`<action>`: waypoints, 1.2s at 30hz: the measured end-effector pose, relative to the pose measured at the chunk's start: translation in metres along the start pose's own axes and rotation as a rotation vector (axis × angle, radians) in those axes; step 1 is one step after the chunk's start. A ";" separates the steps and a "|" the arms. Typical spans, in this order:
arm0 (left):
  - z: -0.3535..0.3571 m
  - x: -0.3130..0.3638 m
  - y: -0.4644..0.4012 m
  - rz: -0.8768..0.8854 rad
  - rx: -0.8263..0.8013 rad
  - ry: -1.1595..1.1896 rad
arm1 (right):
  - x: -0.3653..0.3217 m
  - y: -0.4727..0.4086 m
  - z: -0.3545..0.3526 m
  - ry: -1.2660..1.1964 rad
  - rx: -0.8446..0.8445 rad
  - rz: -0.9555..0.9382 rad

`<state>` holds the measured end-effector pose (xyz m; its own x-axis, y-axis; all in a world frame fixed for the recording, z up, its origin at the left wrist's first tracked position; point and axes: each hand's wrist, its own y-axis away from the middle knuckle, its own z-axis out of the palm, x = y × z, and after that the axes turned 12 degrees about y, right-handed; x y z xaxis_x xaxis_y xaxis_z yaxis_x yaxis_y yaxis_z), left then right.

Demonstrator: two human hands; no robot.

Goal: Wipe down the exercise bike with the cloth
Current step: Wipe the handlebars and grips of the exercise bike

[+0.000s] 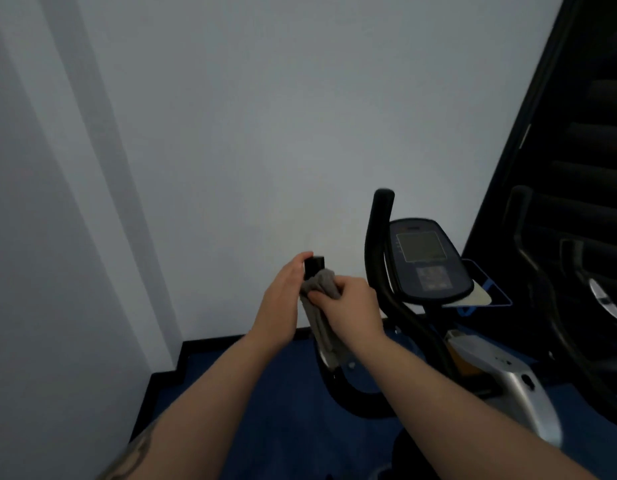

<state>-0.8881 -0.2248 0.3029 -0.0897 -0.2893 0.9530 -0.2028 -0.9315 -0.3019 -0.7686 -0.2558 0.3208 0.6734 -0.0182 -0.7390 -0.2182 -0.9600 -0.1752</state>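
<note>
- Two bare forearms reach in from the bottom edge of the view, nearest the camera, the left one carrying a dark tattoo close to the bottom edge
- The left hand (282,292) is wrapped round the upper end of the left handlebar (314,266), fingers curled over the black grip whose tip shows just above them
- The right hand (352,303) sits just beside the left, fingers bunched round a grey cloth (320,299); the cloth is pressed against that same handlebar and hangs down along it, covering the bar below the hands
- Below the cloth the black bar curves down and round toward the bike's frame
- The exercise bike (501,375) stands at the right side of the view on a blue floor (282,410), with a silver-grey frame cover low on the right
- The right handlebar (378,237) rises upright, well apart from the hands, with a rounded black tip
- The console (426,261), a dark oval panel with a grey screen and a keypad below it, sits just right of that bar
- A pale flat item lies on a blue-edged tray (487,289) behind the console's lower right edge; what it is cannot be told
- A pale wall (230,133) fills the background, meeting the floor at a black skirting (182,362)
- A dark slatted structure (584,133) fills the upper right corner
</note>
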 end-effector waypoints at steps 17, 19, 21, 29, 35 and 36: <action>0.002 0.003 -0.001 -0.036 0.001 0.008 | -0.008 -0.003 0.002 -0.095 -0.003 0.013; 0.004 0.002 0.000 -0.033 0.009 0.041 | -0.002 0.001 0.006 -0.074 0.027 -0.021; 0.005 0.000 -0.001 -0.031 0.029 0.064 | 0.000 -0.002 0.005 -0.056 0.032 -0.020; 0.006 0.001 0.000 -0.042 0.045 0.042 | 0.001 0.000 0.001 -0.043 0.002 -0.045; 0.008 0.002 0.000 -0.060 0.051 0.091 | -0.008 -0.008 -0.001 -0.109 -0.015 -0.009; 0.008 0.002 0.000 -0.062 0.059 0.079 | -0.006 -0.002 -0.001 -0.130 -0.014 -0.003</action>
<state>-0.8805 -0.2271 0.3054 -0.1558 -0.2143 0.9643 -0.1525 -0.9593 -0.2378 -0.7714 -0.2537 0.3258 0.5770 0.0202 -0.8165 -0.2058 -0.9638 -0.1693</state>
